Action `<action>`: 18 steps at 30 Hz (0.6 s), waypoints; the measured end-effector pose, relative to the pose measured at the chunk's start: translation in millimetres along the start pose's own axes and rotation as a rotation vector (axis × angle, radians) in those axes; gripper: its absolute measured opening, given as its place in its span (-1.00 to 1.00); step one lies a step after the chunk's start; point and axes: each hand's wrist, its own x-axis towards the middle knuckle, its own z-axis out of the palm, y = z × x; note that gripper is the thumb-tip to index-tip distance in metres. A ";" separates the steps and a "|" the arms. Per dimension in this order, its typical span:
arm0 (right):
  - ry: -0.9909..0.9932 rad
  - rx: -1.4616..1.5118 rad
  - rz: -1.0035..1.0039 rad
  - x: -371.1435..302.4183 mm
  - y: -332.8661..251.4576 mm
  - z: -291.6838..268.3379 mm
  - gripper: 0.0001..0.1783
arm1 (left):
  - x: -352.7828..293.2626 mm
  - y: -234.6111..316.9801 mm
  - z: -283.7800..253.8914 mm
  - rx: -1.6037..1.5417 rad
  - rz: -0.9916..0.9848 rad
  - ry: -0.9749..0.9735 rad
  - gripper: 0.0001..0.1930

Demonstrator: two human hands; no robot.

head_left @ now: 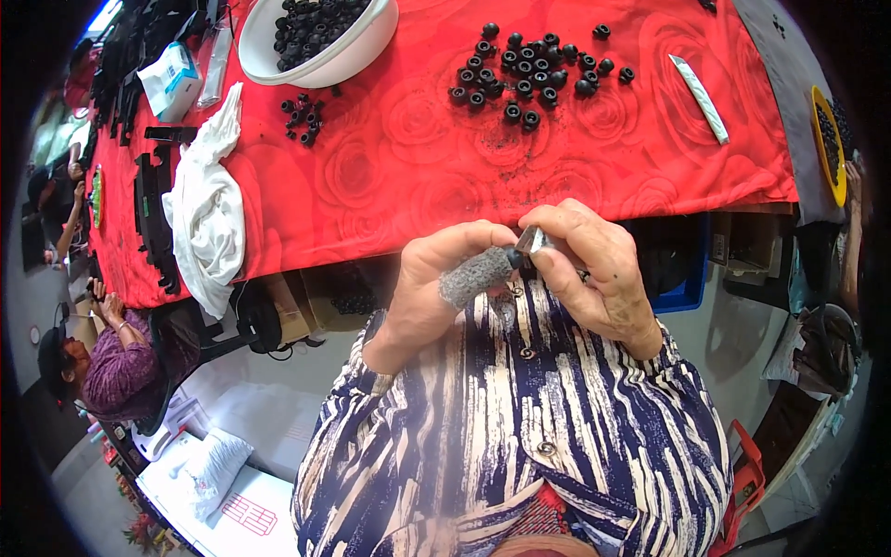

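Close to my chest, at the near edge of the red-covered table, both my hands meet. My left hand (422, 278) is closed, its thumb wrapped in a grey speckled covering (475, 277), and it pinches a small black round part (514, 259). My right hand (599, 274) is closed on a small metal blade (530, 239), whose edge lies right by the black part. Whether they touch, I cannot tell. Beyond the hands, several similar black hollow round parts (526, 67) lie loose on the cloth, with dark crumbs (506, 148) scattered nearer.
A white bowl (380, 42) full of black parts stands at the far left, with a small pile (303, 119) before it. A white cloth (206, 209) hangs over the left edge. A slim white packet (699, 97) lies right. Other people sit at the left.
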 end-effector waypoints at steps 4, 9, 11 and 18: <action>-0.013 0.001 0.020 2.0 0.6 -0.6 -0.76 | 1.5 -1.0 -2.1 -0.009 -0.017 -0.004 -0.78; -0.030 0.008 0.047 3.3 2.3 -1.4 -0.77 | 4.8 -2.8 -3.9 -0.069 -0.017 -0.033 -0.77; -0.039 0.009 0.046 4.4 3.2 -1.4 -0.77 | 5.3 -2.6 -3.8 -0.085 -0.019 -0.022 -0.77; -0.050 0.011 0.062 5.8 4.5 -1.5 -0.79 | 6.3 -0.9 -3.2 -0.096 -0.058 0.004 -0.77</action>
